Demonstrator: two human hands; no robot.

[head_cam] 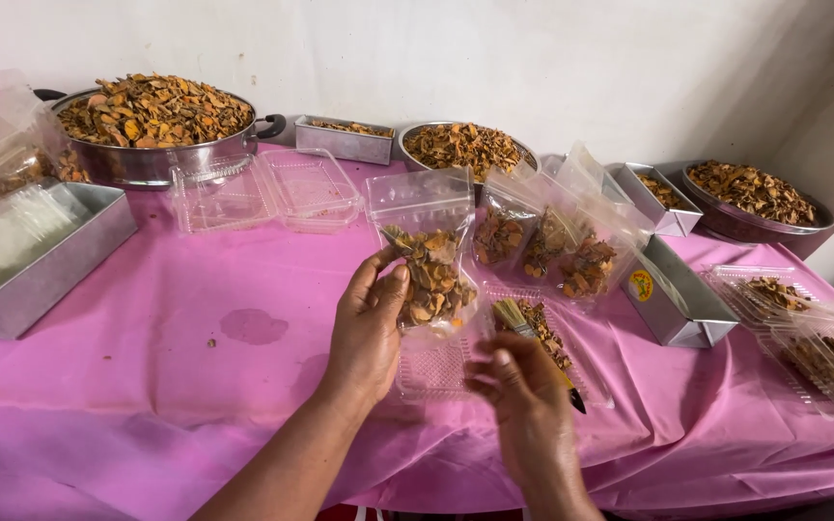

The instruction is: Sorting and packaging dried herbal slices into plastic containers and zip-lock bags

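Your right hand (531, 405) pinches a small brush (523, 333) over the clear tray (436, 371). Your left hand (367, 333) grips a clear bag (429, 260) of dried orange chips, upright above the pink tablecloth (195, 367). Filled bags (552, 241) lean behind; a big pot (156, 125) sits far left.
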